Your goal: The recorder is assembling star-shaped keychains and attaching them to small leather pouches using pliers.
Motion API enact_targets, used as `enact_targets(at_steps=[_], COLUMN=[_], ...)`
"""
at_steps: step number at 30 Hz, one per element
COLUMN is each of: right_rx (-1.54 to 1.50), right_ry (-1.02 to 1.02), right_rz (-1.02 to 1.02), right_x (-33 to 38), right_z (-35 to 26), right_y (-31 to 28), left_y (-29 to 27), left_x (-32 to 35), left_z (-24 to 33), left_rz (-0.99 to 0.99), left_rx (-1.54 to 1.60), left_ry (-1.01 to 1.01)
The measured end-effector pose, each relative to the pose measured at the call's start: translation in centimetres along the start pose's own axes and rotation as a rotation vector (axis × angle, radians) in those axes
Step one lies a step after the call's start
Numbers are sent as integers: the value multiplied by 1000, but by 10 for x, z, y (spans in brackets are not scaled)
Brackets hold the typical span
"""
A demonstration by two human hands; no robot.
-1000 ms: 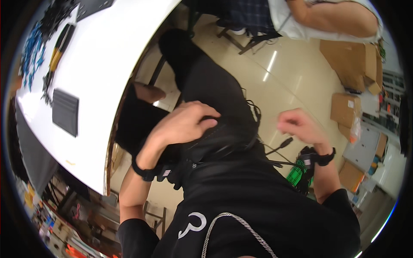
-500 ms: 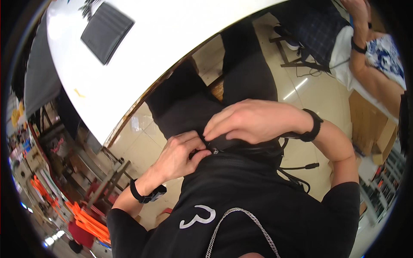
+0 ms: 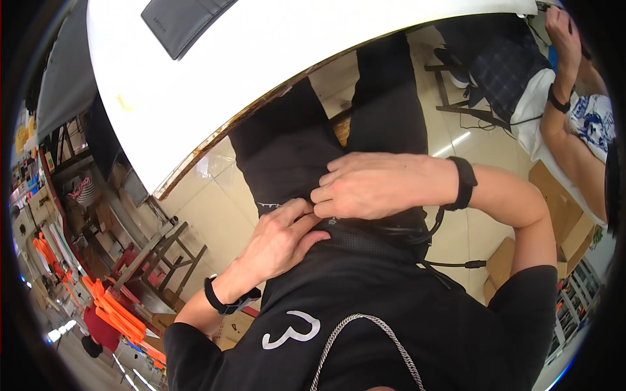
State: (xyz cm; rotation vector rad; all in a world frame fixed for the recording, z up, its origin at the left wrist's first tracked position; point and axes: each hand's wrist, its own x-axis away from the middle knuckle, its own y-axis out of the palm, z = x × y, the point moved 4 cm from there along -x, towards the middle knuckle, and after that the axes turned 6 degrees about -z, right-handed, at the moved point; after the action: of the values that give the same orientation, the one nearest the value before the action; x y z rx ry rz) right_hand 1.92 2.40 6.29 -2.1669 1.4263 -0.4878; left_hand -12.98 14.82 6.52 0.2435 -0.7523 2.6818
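My left hand (image 3: 280, 238) and my right hand (image 3: 368, 186) meet in front of my waist, over a black pouch-like item (image 3: 358, 240) with a mesh strip. The left fingers are curled at the item's upper edge, the thumb lying over the dark fabric. Bent and pressed together, the right fingers touch the left fingertips from the other side. Whatever both hands pinch is hidden beneath the fingers. A small pale detail (image 3: 332, 221) shows just below the right fingers. Black cables, one ending in a plug (image 3: 476, 264), come out at the right of the pouch-like item.
In front of me is a white table (image 3: 261, 58) with a worn edge, and a black wallet (image 3: 182, 26) lies on it. Another person's arm (image 3: 564, 91) is at the far right. Cardboard boxes (image 3: 561, 215) stand at right, a wooden stool frame (image 3: 176, 254) at left.
The view has shifted, so the wallet sits higher in the picture. My right fingers have curled in and come closer to the left fingertips. The left thumb has moved slightly right.
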Motion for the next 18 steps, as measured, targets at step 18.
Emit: enact_targets(at_steps=[18], right_rx=[-185], right_ry=[354], right_rz=[88], right_x=[126], right_z=[-45], right_y=[20], left_y=[-3], left_x=[16], left_z=[-5], left_rz=[6], left_rx=[-144], left_ry=[140])
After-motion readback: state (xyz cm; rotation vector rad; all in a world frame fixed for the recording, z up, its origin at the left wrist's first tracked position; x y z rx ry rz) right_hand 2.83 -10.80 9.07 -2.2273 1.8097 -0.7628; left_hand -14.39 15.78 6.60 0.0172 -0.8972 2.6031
